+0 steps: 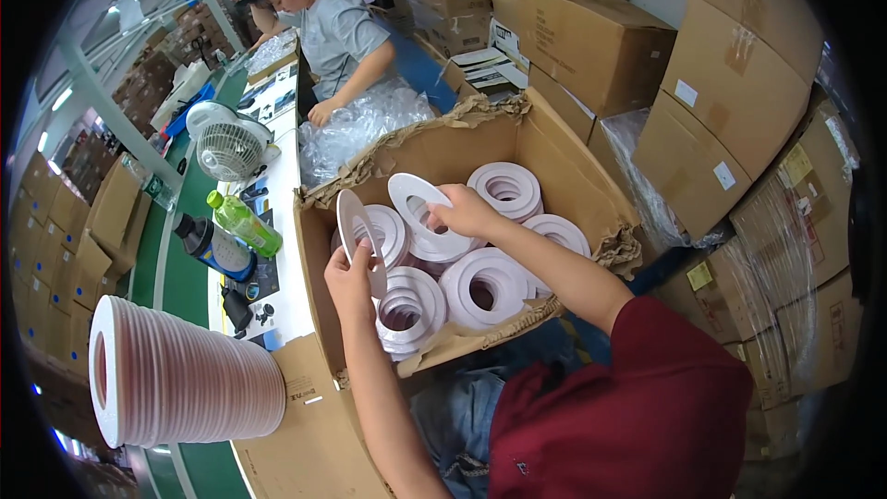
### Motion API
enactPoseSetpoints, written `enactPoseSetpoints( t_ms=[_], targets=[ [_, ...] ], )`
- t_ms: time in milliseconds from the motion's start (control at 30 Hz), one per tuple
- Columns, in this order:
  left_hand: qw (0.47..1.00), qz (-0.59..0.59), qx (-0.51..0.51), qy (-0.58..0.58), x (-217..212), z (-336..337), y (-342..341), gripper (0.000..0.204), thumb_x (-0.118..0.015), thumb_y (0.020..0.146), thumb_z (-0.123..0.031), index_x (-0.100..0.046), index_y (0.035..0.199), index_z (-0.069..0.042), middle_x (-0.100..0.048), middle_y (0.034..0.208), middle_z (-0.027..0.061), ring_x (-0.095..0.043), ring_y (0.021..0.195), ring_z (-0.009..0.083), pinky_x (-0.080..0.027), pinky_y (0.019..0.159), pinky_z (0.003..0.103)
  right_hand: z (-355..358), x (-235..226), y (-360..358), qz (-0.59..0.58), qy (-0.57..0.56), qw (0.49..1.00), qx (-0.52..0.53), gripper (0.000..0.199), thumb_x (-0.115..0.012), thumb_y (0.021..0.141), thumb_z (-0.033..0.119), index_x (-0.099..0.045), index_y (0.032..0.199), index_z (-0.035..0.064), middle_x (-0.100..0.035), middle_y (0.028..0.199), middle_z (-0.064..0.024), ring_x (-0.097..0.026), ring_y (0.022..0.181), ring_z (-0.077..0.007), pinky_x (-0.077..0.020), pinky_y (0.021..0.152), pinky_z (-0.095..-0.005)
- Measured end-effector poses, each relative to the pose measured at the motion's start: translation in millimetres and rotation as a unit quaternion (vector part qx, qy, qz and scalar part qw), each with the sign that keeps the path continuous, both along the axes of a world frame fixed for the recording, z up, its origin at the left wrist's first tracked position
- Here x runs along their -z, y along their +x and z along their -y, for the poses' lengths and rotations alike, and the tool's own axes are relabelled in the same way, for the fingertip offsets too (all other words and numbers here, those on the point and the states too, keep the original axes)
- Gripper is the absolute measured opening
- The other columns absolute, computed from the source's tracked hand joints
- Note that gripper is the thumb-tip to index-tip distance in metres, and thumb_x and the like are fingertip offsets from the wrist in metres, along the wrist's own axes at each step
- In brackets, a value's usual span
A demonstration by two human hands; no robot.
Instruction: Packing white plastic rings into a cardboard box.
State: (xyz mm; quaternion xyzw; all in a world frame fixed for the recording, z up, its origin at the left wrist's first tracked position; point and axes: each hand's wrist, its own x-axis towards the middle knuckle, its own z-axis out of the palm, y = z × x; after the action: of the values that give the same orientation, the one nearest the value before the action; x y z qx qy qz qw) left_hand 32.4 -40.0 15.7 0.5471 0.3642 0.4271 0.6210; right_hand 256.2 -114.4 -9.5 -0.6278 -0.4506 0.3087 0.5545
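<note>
- Over the open cardboard box (554, 143), head view: the left hand (349, 279) has its fingers clamped on one flat white ring (355, 226), held on edge above the box's near-left corner.
- Right hand (467, 211): fingers pinched on a second white ring (418, 200), lifted just off the stacks.
- Inside the box, several stacks of rings (480, 286) remain, so I judge plenty is left to take out.
- On the surface (286, 310) to the left, a long stack of rings (180, 379) lies on its side, well apart from the box; a good share looks already gathered there.
</note>
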Motion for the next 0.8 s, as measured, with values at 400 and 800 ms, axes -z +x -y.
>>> enactPoseSetpoints(
  t_ms=[400,800],
  targets=[
    [0.994,-0.087,-0.045,0.050,0,4,8,0.022,-0.066,0.081,-0.019,-0.064,0.081,0.003,-0.058,0.066,0.0045,-0.054,0.053,0.0118,-0.046,0.051,0.028,6,-89,18,0.297,0.143,0.932,0.148,0.016,-0.056,0.089,0.008,-0.065,0.100,0.0022,-0.066,0.081,-0.0217,-0.066,0.077,-0.0378,-0.0515,0.070,-0.0427],
    [0.988,-0.133,-0.041,0.065,1,-5,2,0.037,-0.068,0.074,-0.028,-0.071,0.083,0.007,-0.066,0.064,0.0161,-0.065,0.058,0.0216,-0.051,0.060,0.035,12,-57,-19,0.398,0.094,0.894,-0.182,0.020,-0.056,0.088,0.006,-0.065,0.106,0.0017,-0.068,0.092,-0.0194,-0.068,0.084,-0.0324,-0.0518,0.076,-0.0384]
  ],
)
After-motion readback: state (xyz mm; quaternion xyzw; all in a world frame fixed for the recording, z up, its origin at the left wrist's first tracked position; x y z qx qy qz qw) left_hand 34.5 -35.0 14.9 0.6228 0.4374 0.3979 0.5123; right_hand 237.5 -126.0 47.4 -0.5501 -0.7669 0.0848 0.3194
